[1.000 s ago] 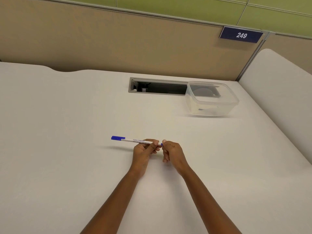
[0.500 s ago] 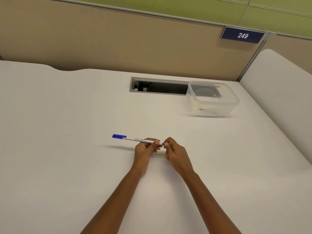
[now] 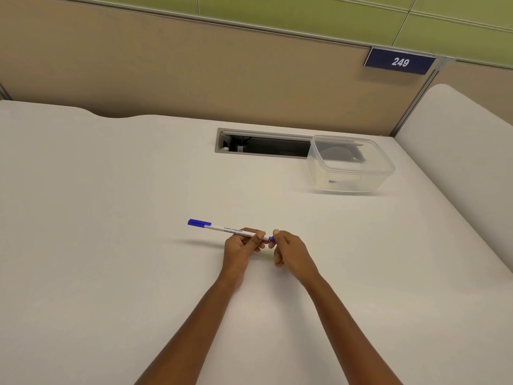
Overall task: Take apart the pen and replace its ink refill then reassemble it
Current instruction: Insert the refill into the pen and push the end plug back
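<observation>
White desk (image 3: 111, 245) carries both hands at centre, the left hand (image 3: 241, 245) curled round the pen (image 3: 227, 228) barrel, the right hand (image 3: 290, 250) pinching its blue end, with a clear tub (image 3: 349, 173) at two o'clock.

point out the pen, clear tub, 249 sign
White pen with blue cap (image 3: 222, 227), head view, printed barrel.
Clear plastic tub (image 3: 366, 180), head view, front wall.
Dark blue 249 sign (image 3: 399, 61), head view, the digits.

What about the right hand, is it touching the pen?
Touching. The head view shows the right hand pinching the blue end of the pen, with no gap visible.
</observation>
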`<state>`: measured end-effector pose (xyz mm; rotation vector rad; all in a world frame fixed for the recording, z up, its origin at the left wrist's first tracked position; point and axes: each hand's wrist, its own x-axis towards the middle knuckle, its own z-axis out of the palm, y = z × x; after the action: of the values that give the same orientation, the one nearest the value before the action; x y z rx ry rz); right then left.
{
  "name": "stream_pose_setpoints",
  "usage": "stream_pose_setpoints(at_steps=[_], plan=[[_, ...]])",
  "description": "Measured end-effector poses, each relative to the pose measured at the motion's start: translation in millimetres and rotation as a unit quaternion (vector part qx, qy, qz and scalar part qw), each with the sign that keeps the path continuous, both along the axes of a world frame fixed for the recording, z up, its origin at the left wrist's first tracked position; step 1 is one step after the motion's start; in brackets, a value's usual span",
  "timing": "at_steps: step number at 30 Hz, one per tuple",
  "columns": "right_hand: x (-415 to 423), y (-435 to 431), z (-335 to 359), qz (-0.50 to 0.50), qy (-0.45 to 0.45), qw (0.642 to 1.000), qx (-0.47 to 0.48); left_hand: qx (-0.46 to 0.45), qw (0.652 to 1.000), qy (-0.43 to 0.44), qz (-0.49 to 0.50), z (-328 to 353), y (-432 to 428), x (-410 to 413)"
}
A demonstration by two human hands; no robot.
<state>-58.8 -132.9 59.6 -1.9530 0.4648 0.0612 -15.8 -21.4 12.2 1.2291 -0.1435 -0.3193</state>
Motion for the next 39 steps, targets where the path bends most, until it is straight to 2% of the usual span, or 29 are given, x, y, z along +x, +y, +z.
stream_pose_setpoints(at_steps=[3, 8, 13, 15, 20, 24, 27, 29, 31, 33, 36, 39], plan=[[-7, -2, -7, 0.032, -0.059, 0.99, -0.125, -0.007, 1.0, 0.007, 0.003, 0, 0, 0], [-10, -4, -7, 0.048, -0.106, 0.97, -0.212, -0.022, 0.999, 0.027, 0.007, 0, 0, 1], [-11, -3, -11, 0.078, -0.141, 0.936, -0.312, -0.027, 0.999, 0.033, 0.001, 0, 1, 1], [-11, -2, -12, 0.077, -0.141, 0.941, -0.297, -0.031, 0.999, 0.032, -0.005, 0, 2, 1], [-4, 3, -12, 0.028, -0.105, 0.981, -0.158, -0.034, 0.999, 0.031, -0.014, -1, 3, 2], [1, 6, -7, 0.004, -0.071, 0.994, -0.084, -0.03, 0.999, 0.028, -0.02, -2, 3, 2], [5, 3, -2, -0.011, 0.006, 1.0, 0.027, -0.017, 0.999, 0.016, -0.028, -1, 3, 2], [5, -1, 3, -0.009, 0.075, 0.99, 0.118, -0.007, 0.999, 0.008, -0.036, -1, 3, 1], [4, -3, 6, 0.004, 0.108, 0.982, 0.157, 0.0, 0.999, 0.004, -0.039, 0, 2, 1], [3, -3, 5, 0.0, 0.099, 0.984, 0.148, 0.0, 1.0, 0.009, -0.029, 1, 1, 0], [-1, -3, 0, -0.025, 0.008, 0.998, 0.049, -0.009, 1.0, 0.025, -0.013, 1, 1, -1], [-7, -8, -7, -0.016, -0.065, 0.997, -0.045, -0.015, 0.999, 0.03, -0.006, 1, 1, -1]])
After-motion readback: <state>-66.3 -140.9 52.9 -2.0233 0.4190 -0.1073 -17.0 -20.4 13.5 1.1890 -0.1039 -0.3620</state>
